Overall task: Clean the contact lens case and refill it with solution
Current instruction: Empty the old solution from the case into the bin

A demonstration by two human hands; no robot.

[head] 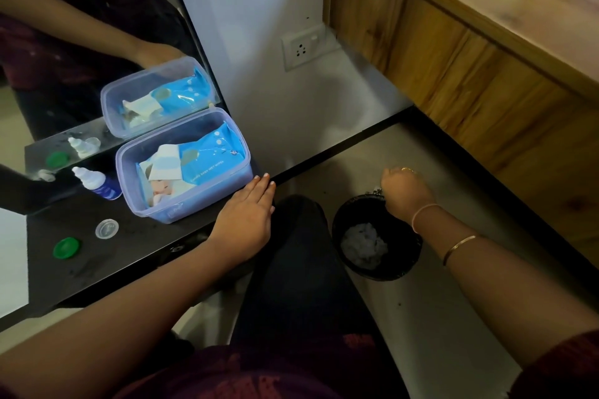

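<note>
On the black table (136, 256) lie a green round cap (66, 248) and a clear round cap (106, 228). Behind them stands a small solution bottle (95, 183) with a white nozzle and a blue label. My left hand (249, 207) rests flat on the table's front edge, holding nothing, its fingertips against the plastic box. My right hand (405, 191) hangs over a black bin (405, 256) on the floor, knuckles up and fingers curled downward. Anything in those fingers is hidden. A crumpled white wipe (364, 244) lies inside the bin.
A translucent plastic box (207, 201) holding a blue pack of wet wipes (201, 155) stands against a mirror (81, 42), which reflects the table items. A wall socket (303, 48) sits beyond, with a wooden cabinet (470, 74) to the right. My dark-trousered leg fills the space between table and bin.
</note>
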